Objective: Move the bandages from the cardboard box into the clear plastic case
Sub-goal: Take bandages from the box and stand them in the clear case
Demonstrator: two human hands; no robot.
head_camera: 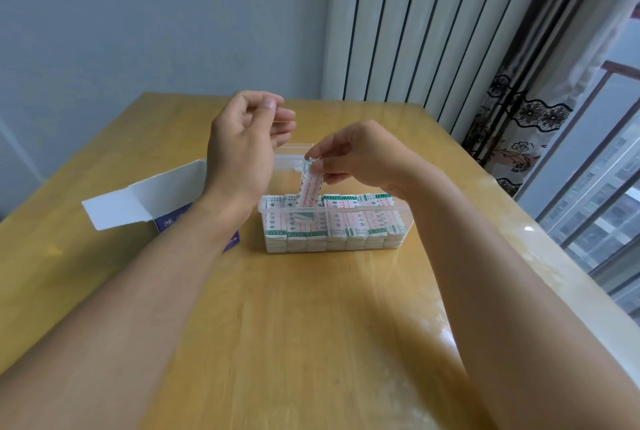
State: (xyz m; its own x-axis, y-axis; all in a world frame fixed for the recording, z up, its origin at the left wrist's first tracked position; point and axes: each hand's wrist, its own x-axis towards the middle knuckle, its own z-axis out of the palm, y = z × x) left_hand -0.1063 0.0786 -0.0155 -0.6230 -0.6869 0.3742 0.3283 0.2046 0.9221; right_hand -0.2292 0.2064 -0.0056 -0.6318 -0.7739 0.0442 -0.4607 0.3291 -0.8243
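Pinching a small stack of bandages point(310, 184) by its top end, the right hand point(360, 156) holds it upright, long axis near vertical, directly over a gap at the left of the clear plastic case point(403, 218). Left hand point(242, 139) hovers loosely curled, holding nothing, nearer the cardboard box point(145, 201).

My left hand point(247, 142) bare: no ring, no glove, no watch at wrist. My right hand point(360, 156) same, bare, nothing on fingers or wrist. Nails short, unpainted; thumbnail on left shows plain. Both forearms uncovered all way to bottom edge of view, no sleeve or cuff visible anywhere. No bracelet, band or strap on either arm. Fine hair faintly visible along left forearm. No marks, plasters or tattoos that I can make out.
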